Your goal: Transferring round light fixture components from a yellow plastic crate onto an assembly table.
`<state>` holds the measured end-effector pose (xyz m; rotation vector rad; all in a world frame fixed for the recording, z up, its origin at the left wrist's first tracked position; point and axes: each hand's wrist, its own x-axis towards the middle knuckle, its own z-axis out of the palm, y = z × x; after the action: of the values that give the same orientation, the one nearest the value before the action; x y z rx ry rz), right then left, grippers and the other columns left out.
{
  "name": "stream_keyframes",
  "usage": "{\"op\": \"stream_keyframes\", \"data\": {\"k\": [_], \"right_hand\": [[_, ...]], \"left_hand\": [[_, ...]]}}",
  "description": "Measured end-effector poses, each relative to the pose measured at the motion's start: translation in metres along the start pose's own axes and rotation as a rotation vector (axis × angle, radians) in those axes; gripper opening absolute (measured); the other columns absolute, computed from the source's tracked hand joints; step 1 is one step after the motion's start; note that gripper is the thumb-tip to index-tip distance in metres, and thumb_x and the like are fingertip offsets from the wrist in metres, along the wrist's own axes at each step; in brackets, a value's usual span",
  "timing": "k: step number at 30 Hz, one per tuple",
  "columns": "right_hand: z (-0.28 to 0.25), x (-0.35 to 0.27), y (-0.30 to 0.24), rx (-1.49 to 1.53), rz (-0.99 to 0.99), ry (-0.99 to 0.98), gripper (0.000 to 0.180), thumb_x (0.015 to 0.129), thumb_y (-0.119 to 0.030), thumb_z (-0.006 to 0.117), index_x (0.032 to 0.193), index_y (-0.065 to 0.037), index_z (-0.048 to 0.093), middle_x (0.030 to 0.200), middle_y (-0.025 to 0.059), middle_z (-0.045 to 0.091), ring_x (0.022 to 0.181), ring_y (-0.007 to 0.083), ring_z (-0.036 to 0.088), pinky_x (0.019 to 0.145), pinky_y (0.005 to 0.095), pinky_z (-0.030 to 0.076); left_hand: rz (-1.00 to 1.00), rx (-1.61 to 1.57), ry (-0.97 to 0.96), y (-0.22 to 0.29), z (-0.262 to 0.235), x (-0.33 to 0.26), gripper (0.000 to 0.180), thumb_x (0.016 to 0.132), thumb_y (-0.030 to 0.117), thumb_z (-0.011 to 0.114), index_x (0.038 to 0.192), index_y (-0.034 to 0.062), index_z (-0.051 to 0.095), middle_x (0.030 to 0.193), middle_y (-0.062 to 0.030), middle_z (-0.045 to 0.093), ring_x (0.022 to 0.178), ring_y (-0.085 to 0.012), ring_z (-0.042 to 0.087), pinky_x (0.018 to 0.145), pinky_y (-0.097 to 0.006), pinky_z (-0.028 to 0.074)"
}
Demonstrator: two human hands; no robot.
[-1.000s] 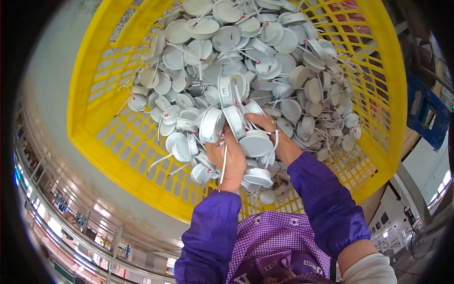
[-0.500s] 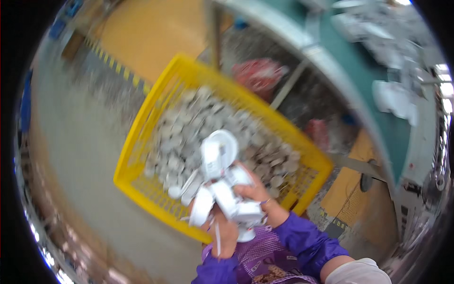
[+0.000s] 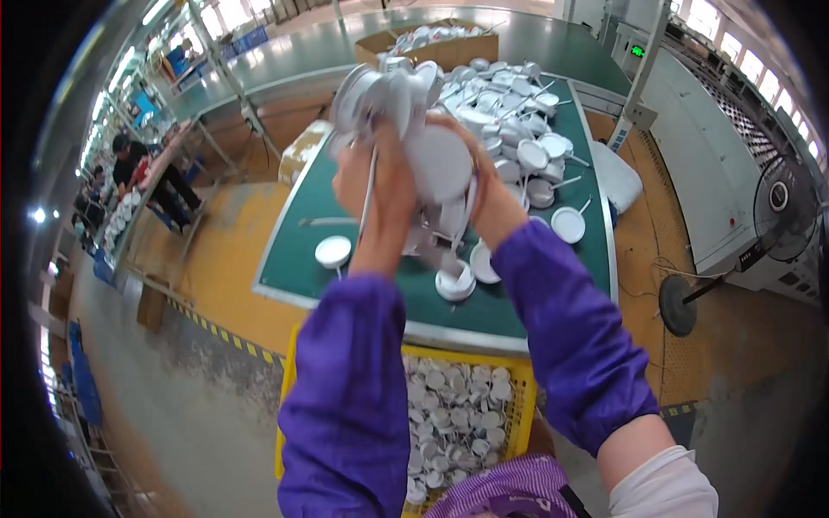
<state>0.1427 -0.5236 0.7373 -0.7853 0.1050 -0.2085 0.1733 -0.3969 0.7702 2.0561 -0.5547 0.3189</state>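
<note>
A bunch of white round plastic parts with thin cables [image 3: 442, 164] is held up over the green table [image 3: 298, 250], slightly blurred. My left hand [image 3: 380, 186] grips the bunch from the left, a white cable hanging down along its wrist. On the other side my right hand [image 3: 485, 177] is closed round it, partly hidden by a disc. Below the hands a white round part [image 3: 455, 282] is near the table's front edge, and another disc [image 3: 332, 251] lies to the left. A large pile of similar parts [image 3: 518, 112] covers the table's right side.
A yellow crate [image 3: 524, 406] full of small white round pieces [image 3: 453, 423] stands below the table's front edge. Behind the pile sits a cardboard box [image 3: 484, 50] of parts. A black fan [image 3: 777, 198] stands at right; people [image 3: 142, 168] work far left.
Both hands have risen from over the yellow crate to above the green table, carrying the white parts. The view has swung up, bringing the table and the pile to the middle.
</note>
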Motion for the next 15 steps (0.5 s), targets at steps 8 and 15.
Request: {"op": "stream_keyframes", "data": {"k": [8, 15], "right_hand": [[-0.057, 0.091, -0.079, -0.814, -0.058, 0.614, 0.081, 0.075, -0.05, 0.069, 0.136, -0.003, 0.041, 0.13, 0.0203, 0.05, 0.117, 0.0299, 0.052, 0.095, 0.0372, 0.043], [-0.038, -0.033, -0.005, -1.16, -0.691, 0.31, 0.051, 0.081, -0.016, 0.066, 0.126, 0.003, 0.051, 0.125, 0.0143, 0.055, 0.114, 0.0244, 0.054, 0.093, 0.0326, 0.044]], "left_hand": [[0.371, 0.139, -0.379, -0.023, 0.062, 0.1, 0.048, 0.084, 0.025, 0.065, 0.125, 0.003, 0.054, 0.105, -0.0164, 0.064, 0.095, -0.0203, 0.061, 0.081, -0.029, 0.048], [0.148, -0.379, -0.087, -0.101, -0.033, -0.056, 0.025, 0.088, 0.008, 0.057, 0.113, 0.002, 0.06, 0.109, -0.0075, 0.06, 0.095, -0.0147, 0.059, 0.086, -0.031, 0.047]]}}
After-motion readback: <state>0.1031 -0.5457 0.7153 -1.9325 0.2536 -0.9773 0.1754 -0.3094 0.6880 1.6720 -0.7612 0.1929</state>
